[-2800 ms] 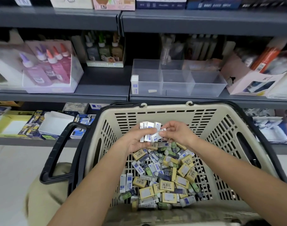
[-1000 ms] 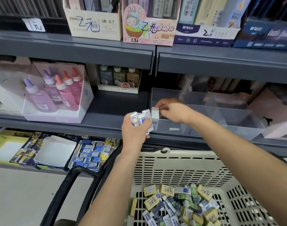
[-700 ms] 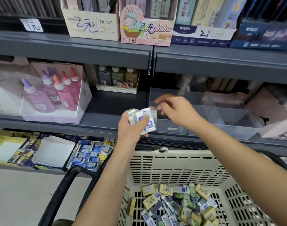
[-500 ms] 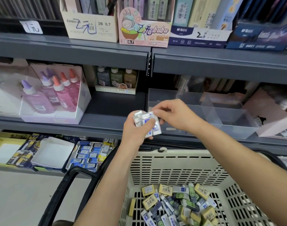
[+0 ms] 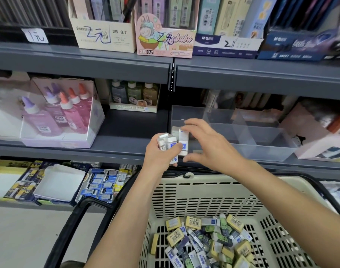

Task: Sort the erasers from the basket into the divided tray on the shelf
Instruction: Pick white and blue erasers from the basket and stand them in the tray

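1. White eraser (image 5: 183, 141): upright, long axis vertical, before the tray's (image 5: 262, 153) front left corner.
2. Right hand (image 5: 207, 146) pinches it end to end, other fingers spread.
3. Left hand (image 5: 159, 154), just beside, grips a bundle of erasers (image 5: 166, 142) above the basket (image 5: 204, 192).

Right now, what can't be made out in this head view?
All head view.
Count in the eraser bundle: the left hand's grip covers it.
Whether the right hand's upright eraser is clear of the bundle: they overlap.
Front-left compartment of the divided tray: behind both hands.
Near end of the basket: cut by the bottom edge.
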